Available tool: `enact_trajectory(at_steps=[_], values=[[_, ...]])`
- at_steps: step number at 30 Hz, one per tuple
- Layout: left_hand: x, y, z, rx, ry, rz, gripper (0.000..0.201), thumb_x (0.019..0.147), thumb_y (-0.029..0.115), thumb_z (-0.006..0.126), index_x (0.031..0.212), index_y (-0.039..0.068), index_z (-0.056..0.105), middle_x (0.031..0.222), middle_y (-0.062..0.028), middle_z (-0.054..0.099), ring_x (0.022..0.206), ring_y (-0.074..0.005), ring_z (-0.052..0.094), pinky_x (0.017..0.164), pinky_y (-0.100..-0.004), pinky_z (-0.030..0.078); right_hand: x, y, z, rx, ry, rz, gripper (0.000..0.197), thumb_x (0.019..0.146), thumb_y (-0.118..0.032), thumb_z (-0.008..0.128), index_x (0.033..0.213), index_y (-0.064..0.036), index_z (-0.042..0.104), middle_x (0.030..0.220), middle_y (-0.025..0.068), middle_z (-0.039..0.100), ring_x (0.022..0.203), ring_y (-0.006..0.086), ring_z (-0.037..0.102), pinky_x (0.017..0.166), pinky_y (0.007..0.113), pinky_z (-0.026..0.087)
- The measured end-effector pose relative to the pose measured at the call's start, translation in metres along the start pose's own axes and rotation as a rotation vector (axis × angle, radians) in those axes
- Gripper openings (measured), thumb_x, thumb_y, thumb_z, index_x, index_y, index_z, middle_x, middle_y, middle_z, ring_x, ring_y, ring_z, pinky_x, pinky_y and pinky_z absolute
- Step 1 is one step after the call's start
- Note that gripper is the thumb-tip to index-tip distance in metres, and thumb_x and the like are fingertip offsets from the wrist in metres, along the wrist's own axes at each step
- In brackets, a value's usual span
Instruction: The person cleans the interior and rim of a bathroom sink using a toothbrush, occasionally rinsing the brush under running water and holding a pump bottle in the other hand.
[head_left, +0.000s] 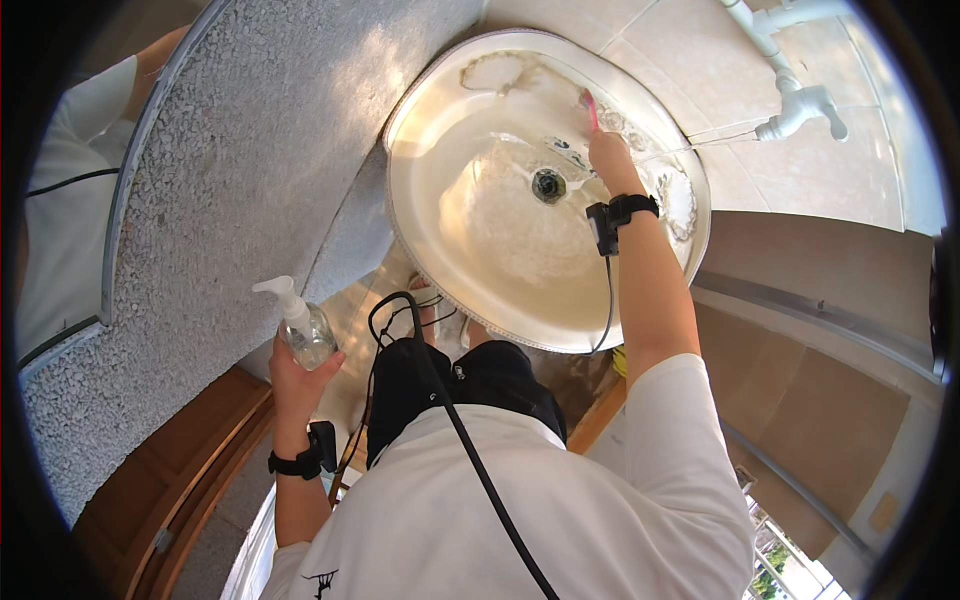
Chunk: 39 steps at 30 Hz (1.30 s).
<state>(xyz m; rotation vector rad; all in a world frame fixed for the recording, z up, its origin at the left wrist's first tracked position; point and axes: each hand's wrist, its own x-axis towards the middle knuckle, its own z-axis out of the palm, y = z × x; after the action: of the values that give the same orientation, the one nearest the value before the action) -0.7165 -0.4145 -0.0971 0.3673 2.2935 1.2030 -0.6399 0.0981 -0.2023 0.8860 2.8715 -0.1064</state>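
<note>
Against the upper right wall of the sink (470, 285), well above the drain (548, 186) in the view, is a slim pink brush (592, 112), its head darker than its bright handle. Beside the person's left hip, apart from the sink, is a clear, rounded bottle (311, 343) with a white pump (286, 297).

The right hand (612, 160) is closed around the brush handle. Its arm reaches up and slightly left from the white sleeve, back of the hand uppermost, a black band (632, 208) on the wrist. The left hand (298, 380) is wrapped around the bottle's lower part, thumb out along the right side, its forearm nearly vertical in the view.

The brush's long axis runs almost straight away from the person, head at the far end and leaning slightly left; whether the bristles touch the sink, I cannot tell. The bottle's axis slants, pump toward the upper left, nozzle pointing left. A thin stream of water runs from the tap (802, 110) toward the right hand.
</note>
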Motion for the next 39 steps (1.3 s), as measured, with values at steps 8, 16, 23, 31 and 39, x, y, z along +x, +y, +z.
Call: enact_trajectory(at_steps=[8, 16, 23, 31, 39], values=[[0.004, -0.003, 0.002, 0.041, 0.024, 0.051, 0.061, 0.063, 0.008, 0.075, 0.116, 0.0, 0.046, 0.098, -0.0089, 0.059, 0.091, -0.0181, 0.057, 0.082, -0.0316, 0.044, -0.012, 0.005, 0.012, 0.048, -0.008, -0.061, 0.032, 0.089, -0.02, 0.038, 0.089, 0.0029, 0.06, 0.08, 0.0248, 0.061, 0.073, 0.0351, 0.062, 0.066, 0.044, 0.05], [0.008, -0.001, -0.003, 0.003, 0.023, 0.015, 0.062, 0.062, 0.008, 0.075, 0.116, -0.002, 0.045, 0.098, -0.0099, 0.059, 0.091, -0.0196, 0.058, 0.083, -0.0316, 0.044, -0.063, 0.016, -0.005, 0.521, -0.054, 0.487, 0.029, 0.091, -0.014, 0.033, 0.092, 0.0051, 0.055, 0.064, 0.0203, 0.058, 0.062, 0.0339, 0.06, 0.058, 0.045, 0.048], [0.011, 0.002, -0.002, 0.014, -0.005, 0.014, 0.062, 0.062, 0.008, 0.076, 0.115, -0.002, 0.046, 0.099, -0.0109, 0.059, 0.091, -0.0194, 0.058, 0.082, -0.0319, 0.045, -0.059, 0.036, -0.018, 0.498, -0.053, 0.65, 0.038, 0.092, -0.018, 0.031, 0.085, 0.0069, 0.059, 0.079, 0.0276, 0.061, 0.078, 0.0388, 0.061, 0.069, 0.047, 0.048], [0.013, 0.0, -0.003, -0.006, -0.012, -0.019, 0.062, 0.063, 0.009, 0.075, 0.116, -0.002, 0.046, 0.1, -0.0114, 0.059, 0.092, -0.0195, 0.057, 0.083, -0.0322, 0.044, -0.059, 0.046, -0.029, 0.711, -0.157, 0.76, 0.036, 0.09, -0.02, 0.036, 0.079, 0.0057, 0.058, 0.078, 0.0264, 0.061, 0.075, 0.0373, 0.061, 0.06, 0.043, 0.05], [0.01, -0.003, -0.003, 0.008, -0.016, 0.018, 0.062, 0.063, 0.011, 0.075, 0.116, -0.002, 0.046, 0.1, -0.0112, 0.059, 0.091, -0.0194, 0.057, 0.083, -0.0321, 0.044, -0.089, -0.007, -0.044, -0.025, -0.056, 0.357, 0.041, 0.093, -0.038, 0.033, 0.087, -0.0081, 0.059, 0.077, 0.0156, 0.064, 0.076, 0.0344, 0.062, 0.068, 0.044, 0.05]])
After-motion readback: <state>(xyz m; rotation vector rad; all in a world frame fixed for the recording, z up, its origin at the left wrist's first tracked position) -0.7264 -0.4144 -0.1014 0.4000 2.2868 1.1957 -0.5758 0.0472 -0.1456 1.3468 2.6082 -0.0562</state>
